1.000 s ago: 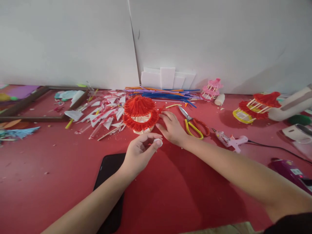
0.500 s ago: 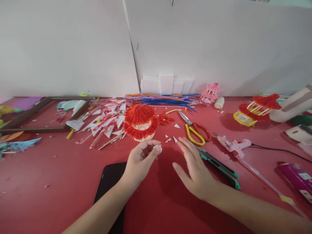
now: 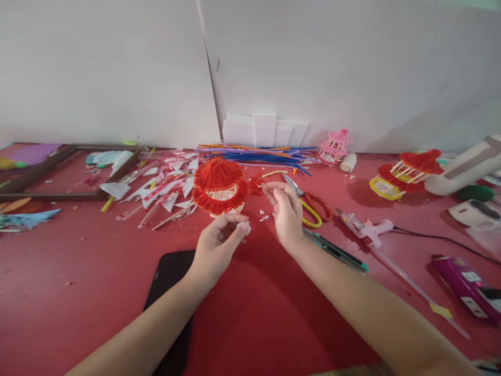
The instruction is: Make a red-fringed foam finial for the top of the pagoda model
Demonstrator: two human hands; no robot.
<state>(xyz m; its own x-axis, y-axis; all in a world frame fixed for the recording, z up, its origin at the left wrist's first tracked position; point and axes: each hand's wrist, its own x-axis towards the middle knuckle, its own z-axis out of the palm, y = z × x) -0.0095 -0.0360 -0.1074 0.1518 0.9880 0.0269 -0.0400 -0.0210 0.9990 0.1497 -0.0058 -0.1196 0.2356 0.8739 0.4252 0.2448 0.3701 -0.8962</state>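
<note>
My left hand (image 3: 211, 250) is closed, pinching a small white piece (image 3: 245, 228), perhaps foam, between thumb and fingers. Just beyond it stands a red fuzzy model pavilion (image 3: 218, 175) with a pointed roof and a pale base. My right hand (image 3: 287, 216) is closed with fingertips together by some red fuzzy scraps (image 3: 255, 185); whether something small is in them I cannot make out. Beside that hand lie scissors (image 3: 312, 214) with yellow and red handles, partly hidden by it. White crumbs (image 3: 263, 215) lie between my hands. A green-and-black utility knife (image 3: 340, 253) rests by my right forearm.
A black phone (image 3: 168, 277) lies under my left forearm. To the right are a pink glue gun (image 3: 368, 230), a purple power strip (image 3: 465, 284) and a red-and-yellow model (image 3: 407, 175). Pipe cleaners (image 3: 258, 154), white sheets (image 3: 264, 129) and cut scraps (image 3: 168, 183) line the back.
My right hand has moved forward and left, and its spread fingers have come together. My left hand still pinches the white piece. The whole view has shifted slightly.
</note>
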